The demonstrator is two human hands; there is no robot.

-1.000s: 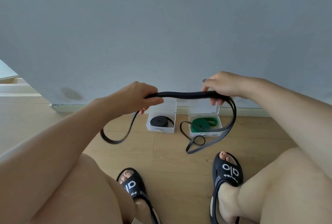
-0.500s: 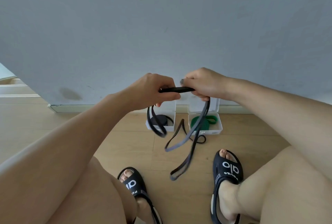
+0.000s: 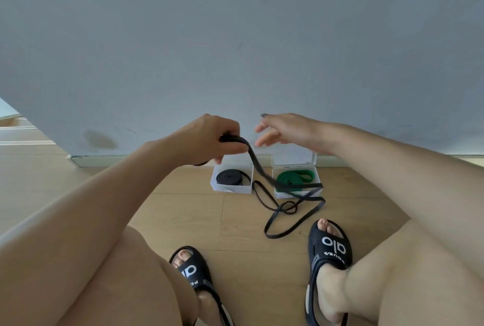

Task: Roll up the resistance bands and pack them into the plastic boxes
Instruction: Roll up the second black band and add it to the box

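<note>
My left hand [image 3: 217, 139] grips one end of a long black resistance band [image 3: 286, 217]. The band hangs down from that hand and trails in loose loops over the wooden floor and across the right box. My right hand [image 3: 281, 129] hovers just to the right, fingers spread, holding nothing. Two clear plastic boxes stand open by the wall: the left box [image 3: 231, 189] holds a rolled black band [image 3: 231, 177], the right box [image 3: 280, 194] holds a rolled green band [image 3: 294, 177].
A grey wall [image 3: 235, 37] with a skirting board rises directly behind the boxes. My knees and my feet in black slides [image 3: 331, 249] frame the floor in front. The wooden floor [image 3: 188, 210] stretches to the left of the boxes.
My right hand has let go of the black band and opened. The band's free loops have dropped to the floor; my left hand keeps its hold.
</note>
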